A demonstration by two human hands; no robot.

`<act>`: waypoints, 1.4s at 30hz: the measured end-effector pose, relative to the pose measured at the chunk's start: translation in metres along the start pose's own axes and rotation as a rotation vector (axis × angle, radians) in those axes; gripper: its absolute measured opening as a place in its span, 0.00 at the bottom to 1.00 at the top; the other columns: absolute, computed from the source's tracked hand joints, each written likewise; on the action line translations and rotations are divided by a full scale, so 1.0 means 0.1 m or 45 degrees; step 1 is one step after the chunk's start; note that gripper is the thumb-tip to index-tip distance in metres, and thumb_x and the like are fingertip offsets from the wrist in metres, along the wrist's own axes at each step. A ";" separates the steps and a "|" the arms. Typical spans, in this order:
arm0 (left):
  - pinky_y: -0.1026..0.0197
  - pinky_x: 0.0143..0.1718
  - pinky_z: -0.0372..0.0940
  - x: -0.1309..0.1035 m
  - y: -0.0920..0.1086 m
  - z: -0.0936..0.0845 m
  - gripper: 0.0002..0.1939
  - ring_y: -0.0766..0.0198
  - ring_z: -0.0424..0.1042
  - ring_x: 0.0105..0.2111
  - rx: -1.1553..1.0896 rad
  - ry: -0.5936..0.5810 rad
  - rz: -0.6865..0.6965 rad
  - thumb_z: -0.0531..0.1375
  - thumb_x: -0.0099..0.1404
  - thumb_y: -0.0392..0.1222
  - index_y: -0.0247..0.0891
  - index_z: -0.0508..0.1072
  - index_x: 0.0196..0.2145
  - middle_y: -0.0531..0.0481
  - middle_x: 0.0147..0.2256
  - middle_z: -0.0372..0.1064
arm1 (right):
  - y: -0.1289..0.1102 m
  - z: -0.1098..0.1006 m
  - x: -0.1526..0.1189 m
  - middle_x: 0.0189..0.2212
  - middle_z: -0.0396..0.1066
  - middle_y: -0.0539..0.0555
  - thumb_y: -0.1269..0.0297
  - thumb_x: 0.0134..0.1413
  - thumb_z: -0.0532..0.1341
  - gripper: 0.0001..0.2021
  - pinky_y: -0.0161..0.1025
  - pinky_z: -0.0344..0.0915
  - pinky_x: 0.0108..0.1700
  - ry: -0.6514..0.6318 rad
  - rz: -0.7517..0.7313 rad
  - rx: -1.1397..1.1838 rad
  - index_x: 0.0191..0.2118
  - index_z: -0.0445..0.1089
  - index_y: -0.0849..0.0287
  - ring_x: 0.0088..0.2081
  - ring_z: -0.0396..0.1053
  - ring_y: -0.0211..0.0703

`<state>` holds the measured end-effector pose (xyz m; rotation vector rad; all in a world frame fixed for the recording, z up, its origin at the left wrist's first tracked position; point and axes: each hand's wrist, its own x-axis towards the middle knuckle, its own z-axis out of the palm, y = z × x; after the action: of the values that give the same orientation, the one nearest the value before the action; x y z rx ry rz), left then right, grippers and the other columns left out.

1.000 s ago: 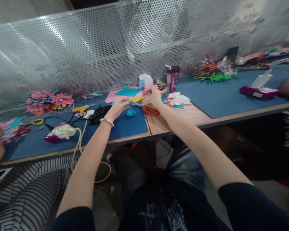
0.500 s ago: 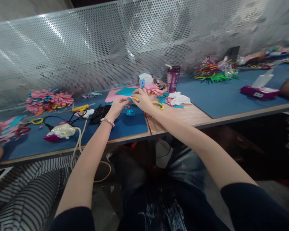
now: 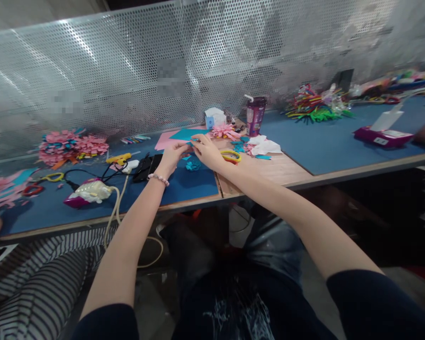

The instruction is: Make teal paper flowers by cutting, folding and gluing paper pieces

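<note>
My left hand, with a beaded bracelet at the wrist, pinches a small blue paper piece. Against the same piece, the fingers of my right hand are pressed together. A blue paper flower lies on the blue mat just below the hands. Behind them are a blue sheet and a pink sheet. Yellow-handled scissors rest beside my right wrist, partly hidden by it.
A lidded cup and white tissue stand to the right. On the left are a black phone, a yellow glue gun, cables and pink paper flowers. People sit at both sides, partly visible.
My right fingers have shifted slightly left onto the blue piece. The yellow bit seen at my right fingers earlier no longer shows. At far left, a neighbour's hand has moved further left.
</note>
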<state>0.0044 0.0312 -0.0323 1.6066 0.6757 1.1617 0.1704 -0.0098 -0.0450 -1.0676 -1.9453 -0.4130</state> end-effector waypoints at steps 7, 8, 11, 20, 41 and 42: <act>0.61 0.38 0.68 0.00 0.01 0.01 0.10 0.62 0.74 0.35 -0.013 0.032 -0.004 0.66 0.54 0.44 0.35 0.75 0.29 0.48 0.30 0.74 | -0.09 -0.02 0.00 0.59 0.62 0.64 0.73 0.62 0.47 0.21 0.51 0.60 0.59 -0.114 -0.011 -0.037 0.58 0.66 0.67 0.58 0.60 0.53; 0.61 0.38 0.68 0.00 0.01 0.01 0.10 0.62 0.74 0.34 -0.016 0.038 -0.005 0.66 0.54 0.44 0.35 0.75 0.29 0.48 0.30 0.74 | -0.10 -0.02 0.00 0.60 0.61 0.64 0.73 0.62 0.47 0.21 0.51 0.60 0.59 -0.131 0.005 -0.045 0.58 0.65 0.67 0.58 0.59 0.53; 0.60 0.38 0.68 0.00 0.00 0.01 0.09 0.62 0.74 0.34 -0.023 0.049 -0.012 0.65 0.54 0.44 0.35 0.75 0.29 0.48 0.30 0.74 | -0.12 0.00 0.00 0.62 0.58 0.64 0.72 0.63 0.47 0.23 0.51 0.61 0.59 -0.153 0.049 -0.065 0.60 0.63 0.67 0.60 0.58 0.54; 0.61 0.39 0.69 0.00 0.00 0.01 0.09 0.62 0.74 0.35 -0.024 0.006 0.007 0.65 0.55 0.44 0.35 0.76 0.30 0.47 0.32 0.75 | -0.12 -0.02 -0.01 0.51 0.67 0.63 0.72 0.63 0.49 0.18 0.44 0.63 0.56 -0.007 -0.010 0.033 0.52 0.70 0.65 0.52 0.63 0.49; 0.62 0.36 0.68 -0.02 0.00 0.05 0.10 0.63 0.75 0.34 0.015 -0.042 -0.022 0.65 0.55 0.43 0.32 0.76 0.31 0.45 0.31 0.76 | 0.07 0.05 0.01 0.38 0.67 0.59 0.70 0.60 0.54 0.06 0.45 0.64 0.49 0.154 0.048 0.155 0.35 0.68 0.61 0.44 0.64 0.47; 0.62 0.35 0.68 -0.02 0.00 0.05 0.10 0.63 0.75 0.33 0.008 -0.036 -0.025 0.65 0.55 0.43 0.32 0.76 0.31 0.45 0.31 0.76 | 0.07 0.04 0.01 0.38 0.67 0.59 0.69 0.61 0.54 0.07 0.45 0.64 0.49 0.136 0.028 0.108 0.35 0.68 0.61 0.44 0.64 0.47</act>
<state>0.0084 0.0279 -0.0334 1.6152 0.6756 1.1216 0.1735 -0.0024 -0.0475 -0.9923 -1.8384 -0.3651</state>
